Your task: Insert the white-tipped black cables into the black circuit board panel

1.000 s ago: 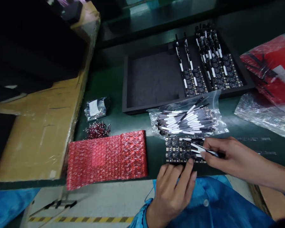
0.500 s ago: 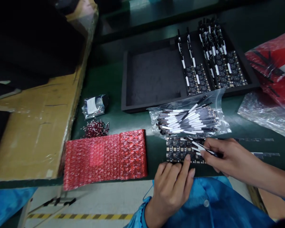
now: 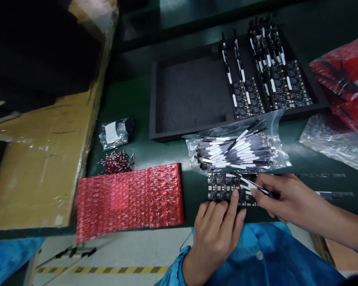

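Note:
A dark circuit board panel [image 3: 219, 186] lies flat near the table's front edge. My left hand [image 3: 216, 230] rests at its lower edge, the index fingertip on the panel and the fingers slightly spread. Over the panel's right part, my right hand [image 3: 274, 194] pinches several black-and-white strips [image 3: 248, 183] between thumb and fingers; their left ends lie over the board. Just behind the panel, a clear plastic bag [image 3: 282, 157] has a pile of similar strips [image 3: 235, 153] on it.
A black tray [image 3: 153, 101] behind holds boards with strips [image 3: 249, 97] on its right side. Red bubble wrap [image 3: 131, 200], small dark-red wired parts [image 3: 117, 162] and a silvery bag [image 3: 113, 134] lie left. Cardboard [image 3: 32, 159] is far left; a red plastic bag [image 3: 352, 79] is right.
The view has shifted slightly, so the tray and the items on the left appear a little further left. Both hands keep nearly the same pose at the panel.

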Demonstrator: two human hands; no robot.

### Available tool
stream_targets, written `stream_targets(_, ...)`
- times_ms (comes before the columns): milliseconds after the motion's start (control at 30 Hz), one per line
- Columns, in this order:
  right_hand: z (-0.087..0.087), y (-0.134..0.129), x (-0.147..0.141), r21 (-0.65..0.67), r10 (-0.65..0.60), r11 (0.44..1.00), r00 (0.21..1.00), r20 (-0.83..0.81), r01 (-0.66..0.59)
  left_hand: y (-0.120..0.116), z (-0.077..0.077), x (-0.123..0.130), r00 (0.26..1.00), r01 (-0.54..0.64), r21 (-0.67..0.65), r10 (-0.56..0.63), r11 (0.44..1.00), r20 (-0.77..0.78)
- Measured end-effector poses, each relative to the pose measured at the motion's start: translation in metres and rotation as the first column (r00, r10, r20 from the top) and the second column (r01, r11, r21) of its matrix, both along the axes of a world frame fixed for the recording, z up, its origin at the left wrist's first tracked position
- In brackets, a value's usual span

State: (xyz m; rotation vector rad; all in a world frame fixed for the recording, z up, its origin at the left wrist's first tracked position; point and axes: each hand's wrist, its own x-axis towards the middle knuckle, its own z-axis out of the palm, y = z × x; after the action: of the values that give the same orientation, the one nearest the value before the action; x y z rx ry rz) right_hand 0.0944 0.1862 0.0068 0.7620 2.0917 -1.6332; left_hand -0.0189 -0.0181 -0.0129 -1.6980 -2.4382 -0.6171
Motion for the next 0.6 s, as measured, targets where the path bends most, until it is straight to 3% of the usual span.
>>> stream_targets(267, -0.002, 0.000, 0.000, 0.023, -0.001, 1.000, 0.999, -0.053, 0.002, 0.000, -0.002, 0.000, 1.000, 0.010, -0.008, -0.010, 1.000, 0.005)
stream_targets(600, 0.003, 0.004, 0.002, 0.006, -0.001, 1.000, 0.995, -0.095, 0.001, 0.007, 0.008, -0.002, 1.000, -0.012, -0.078, 0.013, 0.997, 0.019)
